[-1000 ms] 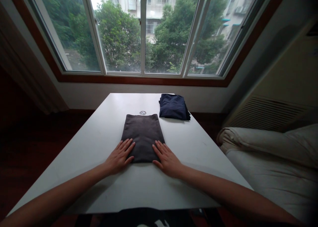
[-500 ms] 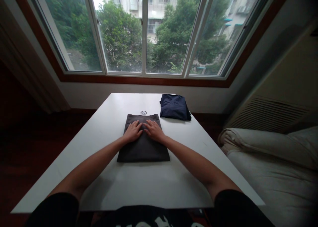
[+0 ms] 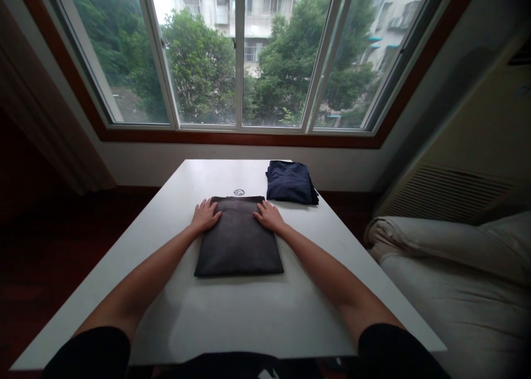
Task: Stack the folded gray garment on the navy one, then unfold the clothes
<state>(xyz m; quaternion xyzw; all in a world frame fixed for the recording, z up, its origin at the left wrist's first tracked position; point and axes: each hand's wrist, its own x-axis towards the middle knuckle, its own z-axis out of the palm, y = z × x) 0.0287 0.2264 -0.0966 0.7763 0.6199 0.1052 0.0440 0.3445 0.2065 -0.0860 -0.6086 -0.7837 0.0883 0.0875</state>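
A dark grey folded garment (image 3: 239, 243) lies flat in the middle of the white table (image 3: 232, 318). At its far left edge rests my left hand (image 3: 205, 215), fingers spread and thumb on the cloth. My right hand (image 3: 269, 216) is at the opposite edge, also open, with its thumb over the fabric. Neither hand grips the cloth. Just past the garment's far edge, a small dark round mark (image 3: 239, 192) shows on the tabletop. What kind of garment it is cannot be made out.
A stack of folded navy clothes (image 3: 289, 182) sits at the table's far right edge. To the right of the table is a pale cushioned seat (image 3: 452, 279). A wide window (image 3: 238, 80) stands behind the table, with a curtain (image 3: 53, 108) at the left.
My hands have moved apart, from the middle of the grey garment out to its left and right edges. The view has tilted up slightly.
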